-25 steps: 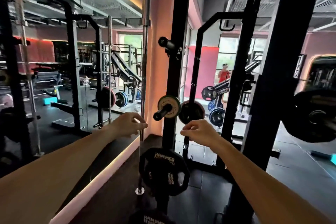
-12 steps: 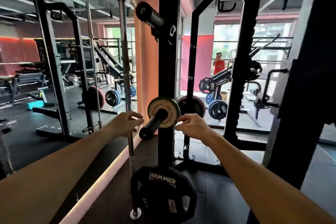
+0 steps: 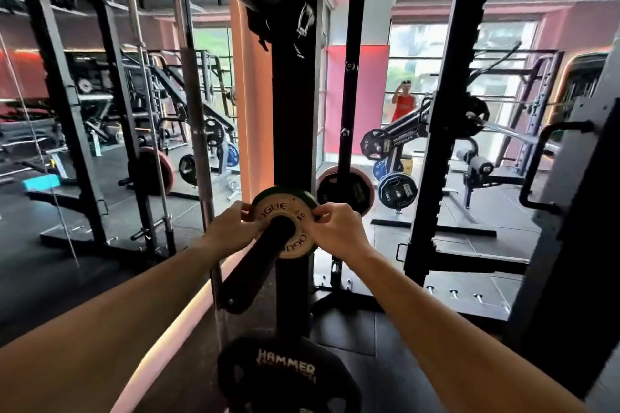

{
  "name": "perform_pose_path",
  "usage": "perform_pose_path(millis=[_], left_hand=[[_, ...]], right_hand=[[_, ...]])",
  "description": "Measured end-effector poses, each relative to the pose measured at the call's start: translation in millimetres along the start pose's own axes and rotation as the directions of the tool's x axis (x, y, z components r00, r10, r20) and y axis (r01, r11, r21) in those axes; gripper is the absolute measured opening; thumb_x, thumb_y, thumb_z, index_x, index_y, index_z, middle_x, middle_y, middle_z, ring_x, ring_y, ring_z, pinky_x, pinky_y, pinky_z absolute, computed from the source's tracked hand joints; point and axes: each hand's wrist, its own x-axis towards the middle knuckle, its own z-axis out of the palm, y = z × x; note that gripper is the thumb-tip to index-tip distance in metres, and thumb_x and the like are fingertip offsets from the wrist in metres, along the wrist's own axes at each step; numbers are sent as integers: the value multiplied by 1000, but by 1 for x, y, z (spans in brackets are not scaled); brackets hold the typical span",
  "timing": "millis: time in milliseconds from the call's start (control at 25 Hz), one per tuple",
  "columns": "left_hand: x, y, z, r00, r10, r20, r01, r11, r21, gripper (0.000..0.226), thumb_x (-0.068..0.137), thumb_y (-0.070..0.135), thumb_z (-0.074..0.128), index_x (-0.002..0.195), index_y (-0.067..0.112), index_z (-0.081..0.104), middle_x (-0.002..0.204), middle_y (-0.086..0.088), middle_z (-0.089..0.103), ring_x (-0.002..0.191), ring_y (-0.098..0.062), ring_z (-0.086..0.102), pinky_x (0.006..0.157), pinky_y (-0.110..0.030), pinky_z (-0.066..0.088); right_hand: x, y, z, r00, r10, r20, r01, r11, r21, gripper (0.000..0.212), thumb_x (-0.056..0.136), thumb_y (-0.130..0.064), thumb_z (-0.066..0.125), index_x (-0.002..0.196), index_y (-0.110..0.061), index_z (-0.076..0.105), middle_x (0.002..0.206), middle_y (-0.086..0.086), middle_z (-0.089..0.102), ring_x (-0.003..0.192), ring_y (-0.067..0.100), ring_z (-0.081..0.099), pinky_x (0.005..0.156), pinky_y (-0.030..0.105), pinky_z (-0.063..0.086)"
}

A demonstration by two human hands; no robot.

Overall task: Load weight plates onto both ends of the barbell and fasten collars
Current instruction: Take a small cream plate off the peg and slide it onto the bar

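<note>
Nearest the camera, a large black Hammer plate [image 3: 288, 375] hangs low on the rack upright [image 3: 295, 117], its top edge just under the free end of the black storage peg [image 3: 255, 268] that slants toward the viewer. Up that peg sits the small Rogue plate [image 3: 285, 223], pale-faced with a dark green rim, set close against the upright. The left hand [image 3: 228, 228] grasps the plate's left edge with its fingertips curled over the rim, and the right hand [image 3: 335, 228] grasps the right edge the same way, thumb on the face; both forearms reach in from the lower corners, leaving the peg's whole length bare between them for the plate to slide along. Just left of the left hand a bare steel bar [image 3: 194, 131] stands nearly upright, close to the knuckles. Right of the upright, a pink-rimmed plate [image 3: 345, 184] sits on another post just behind the right hand. Farther off, open dark floor [image 3: 469, 245] spreads to the right toward a blue plate [image 3: 397, 191], and a mirror fills the left side. Half a second ago only the right hand touched the plate's edge while the left hung beside the steel bar; since then the left has come onto the rim, and the view has moved closer.
</note>
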Motion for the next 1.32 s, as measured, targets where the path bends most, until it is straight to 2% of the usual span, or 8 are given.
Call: perform_pose_path(millis=[240, 400, 520, 600, 760, 880, 1000, 1320], left_hand=[[-9, -6, -5, 992, -108, 61, 117, 977, -175, 41, 93, 44, 65, 120, 16, 54, 114, -5, 65, 101, -27, 62, 77, -39, 51], [-58, -10, -27, 992, -14, 129, 38, 981, -189, 30, 97, 38, 61, 120, 18, 60, 107, -9, 67, 95, -25, 62, 74, -35, 51], [-108, -16, -47, 990, 35, 133, 4, 959, -282, 34, 87, 32, 71, 113, 11, 66, 104, -16, 69, 86, -25, 67, 76, -42, 59], [-147, -16, -69, 991, 82, 107, -51, 962, -269, 16, 93, 14, 69, 108, 8, 66, 100, -15, 64, 78, -24, 65, 69, -42, 59], [-225, -3, -100, 969, 197, 151, -144, 941, -308, 24, 93, -8, 61, 116, -4, 60, 96, -15, 57, 60, -10, 65, 49, -29, 58], [-274, 21, -90, 953, 267, 143, -215, 928, -305, 17, 94, -1, 63, 110, 4, 64, 93, -10, 59, 57, -5, 65, 47, -22, 55], [-319, 62, -58, 919, 339, 202, -251, 897, -365, 14, 93, -1, 64, 101, 11, 65, 90, -10, 60, 71, -20, 64, 50, -28, 58], [-416, 203, 66, 749, 578, 324, -375, 773, -511, 13, 94, 4, 66, 101, 14, 67, 85, 1, 67, 69, -18, 70, 53, -41, 63]], right_hand=[[-22, -10, 16, 997, -82, 18, 83, 991, -101, 16, 88, -24, 67, 90, -15, 79, 82, 3, 74, 72, 18, 66, 55, 15, 45], [-64, -24, 16, 988, -120, 93, 129, 986, -106, 17, 92, -22, 60, 88, -14, 75, 84, 6, 74, 79, 22, 69, 68, 36, 57], [-109, -38, 17, 983, -139, 123, 149, 986, -74, 18, 95, -23, 58, 90, -15, 73, 87, 6, 73, 82, 21, 70, 66, 32, 54], [-146, -52, 16, 981, -153, 122, 160, 986, -50, 17, 96, -21, 58, 92, -12, 72, 87, 5, 73, 81, 20, 69, 67, 32, 53], [-221, -79, -3, 980, -194, 53, 195, 981, -17, 16, 96, -21, 57, 88, -17, 70, 81, -1, 69, 74, 15, 64, 64, 28, 48], [-268, -82, -37, 982, -190, -6, 189, 980, -64, 15, 94, -22, 57, 89, -22, 71, 81, -5, 68, 77, 13, 62, 64, 24, 41], [-318, -72, -95, 990, -120, -70, 114, 990, -86, 17, 94, -19, 59, 101, -20, 74, 94, -2, 75, 88, 14, 68, 70, 20, 50], [-439, -30, -286, 945, -16, -326, -45, 982, -181, 24, 91, -20, 63, 112, -19, 75, 100, -3, 76, 91, 11, 69, 81, 26, 53]])
